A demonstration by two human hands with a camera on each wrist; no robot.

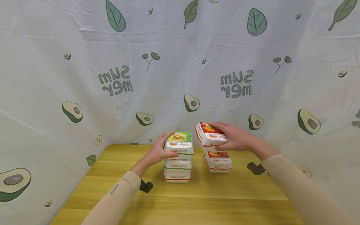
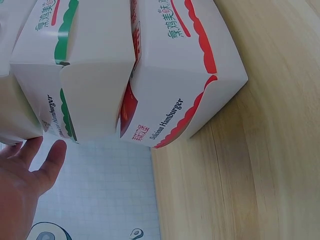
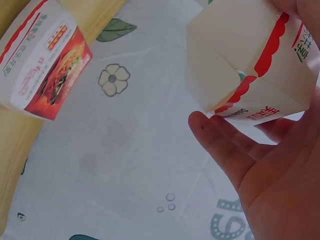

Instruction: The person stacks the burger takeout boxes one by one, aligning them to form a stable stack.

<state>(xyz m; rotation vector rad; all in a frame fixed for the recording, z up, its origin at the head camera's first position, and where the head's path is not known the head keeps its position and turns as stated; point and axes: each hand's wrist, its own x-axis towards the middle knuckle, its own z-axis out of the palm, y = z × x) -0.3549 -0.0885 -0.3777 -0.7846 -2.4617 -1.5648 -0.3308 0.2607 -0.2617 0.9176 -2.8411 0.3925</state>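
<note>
Left hand (image 1: 160, 151): clamped on the green box, thumb low on its near face, fingers round its left side toward the back.
Green box (image 1: 180, 145): top of the left stack; whether its full weight rests there, I cannot tell. Likely light thin card, so a gentle grip across opposite sides should do; a hard squeeze could dent it.
Middle box (image 1: 178, 163): under the green box, green trim; its smooth card may slide if nudged.
Bottom box (image 1: 177, 176): red trim, flat on the surface (image 1: 197, 203), bearing the stack; probably stiff enough at its folded edges, softer mid-panel.
Raised box (image 1: 209, 134): red-topped, tilted, held in the air right of the stack; best held by both side walls, as the lid flap could spring if only the top is pinched.
Lone box (image 1: 218, 162): red-topped, on the surface below the raised box and apart from it; its sides look free to take hold of.
Right hand (image 1: 234, 137): clamped on the raised box, fingers over the top, thumb near the lower edge.
</note>
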